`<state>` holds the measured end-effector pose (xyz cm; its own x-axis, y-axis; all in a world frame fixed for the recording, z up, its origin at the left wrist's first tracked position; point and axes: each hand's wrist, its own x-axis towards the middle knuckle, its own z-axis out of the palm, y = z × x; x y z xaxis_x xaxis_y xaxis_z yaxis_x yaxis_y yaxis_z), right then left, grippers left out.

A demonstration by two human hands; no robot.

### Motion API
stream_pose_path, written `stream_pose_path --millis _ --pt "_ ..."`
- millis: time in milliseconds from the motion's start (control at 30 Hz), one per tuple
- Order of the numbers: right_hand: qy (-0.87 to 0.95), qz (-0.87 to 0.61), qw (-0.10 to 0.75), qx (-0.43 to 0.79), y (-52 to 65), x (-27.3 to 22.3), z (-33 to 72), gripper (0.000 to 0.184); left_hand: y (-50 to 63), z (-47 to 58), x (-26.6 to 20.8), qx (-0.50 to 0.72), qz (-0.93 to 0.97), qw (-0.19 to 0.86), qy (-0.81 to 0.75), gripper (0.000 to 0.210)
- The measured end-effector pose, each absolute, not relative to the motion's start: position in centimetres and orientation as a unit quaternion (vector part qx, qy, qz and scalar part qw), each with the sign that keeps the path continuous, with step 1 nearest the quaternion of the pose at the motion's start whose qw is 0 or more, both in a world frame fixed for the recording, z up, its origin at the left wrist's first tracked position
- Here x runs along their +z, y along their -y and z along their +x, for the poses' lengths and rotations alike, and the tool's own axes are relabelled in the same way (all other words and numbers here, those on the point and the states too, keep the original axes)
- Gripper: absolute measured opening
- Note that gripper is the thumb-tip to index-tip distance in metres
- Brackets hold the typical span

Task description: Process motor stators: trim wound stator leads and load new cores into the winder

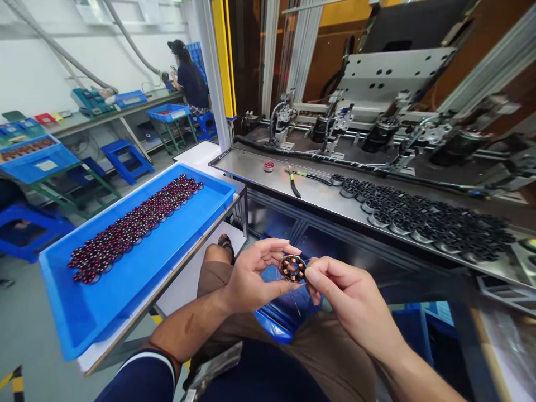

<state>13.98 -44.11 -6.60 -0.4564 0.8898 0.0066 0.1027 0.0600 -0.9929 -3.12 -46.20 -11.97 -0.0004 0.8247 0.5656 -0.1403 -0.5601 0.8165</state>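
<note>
Between thumb and fingers, my left hand [257, 276] grips a motor stator [292, 268], a round ring with copper windings inside. At the ring's right side, my right hand [343, 293] is closed in a pinch; thin wire strands show near its fingertips, and I cannot tell whether it pinches wire or the rim. On the metal ledge [251, 162] ahead lie pliers [295, 181] with green-and-black handles. One stator with red parts [268, 166] sits to their left. Several black stators [419, 215] are heaped along the ledge to the right.
A blue tray [201, 223] at my left holds rows of red-and-black stators [138, 223]. Behind the ledge stands a machine [385, 84] with several black fixtures. Blue stools [128, 161] and benches are farther left, where another person [190, 78] sits.
</note>
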Motion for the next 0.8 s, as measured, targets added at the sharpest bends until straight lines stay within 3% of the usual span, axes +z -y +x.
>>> stream_pose_path --millis 67,233,300,367,533,633,800 --pt "0.622 -0.354 0.331 0.615 43.7 -6.9 15.3 0.054 46.2 -3.1 -11.9 0.644 0.608 0.379 -0.269 0.055" --pt "0.644 -0.176 0.134 0.733 42.7 -8.4 18.5 0.047 46.2 -3.4 -11.3 0.630 0.629 0.378 -0.252 0.057" --pt "0.589 -0.205 0.158 0.766 43.3 -9.7 17.9 0.039 46.1 -3.5 -11.0 0.630 0.650 0.344 -0.248 0.057" --pt "0.494 -0.250 0.235 0.799 44.5 -11.1 16.2 0.040 46.0 -3.5 -10.8 0.630 0.668 0.309 -0.247 0.056" --pt "0.363 -0.228 0.373 0.823 47.8 -12.6 12.3 0.035 45.5 -3.2 -11.0 0.631 0.681 0.275 -0.250 0.056" --pt "0.376 -0.262 0.360 0.813 48.4 -12.3 12.6 0.036 45.3 -3.2 -11.3 0.643 0.663 0.305 -0.233 0.061" --pt "0.463 -0.270 0.248 0.807 46.3 -11.5 15.4 0.040 45.6 -3.6 -11.4 0.629 0.627 0.410 -0.208 0.065"
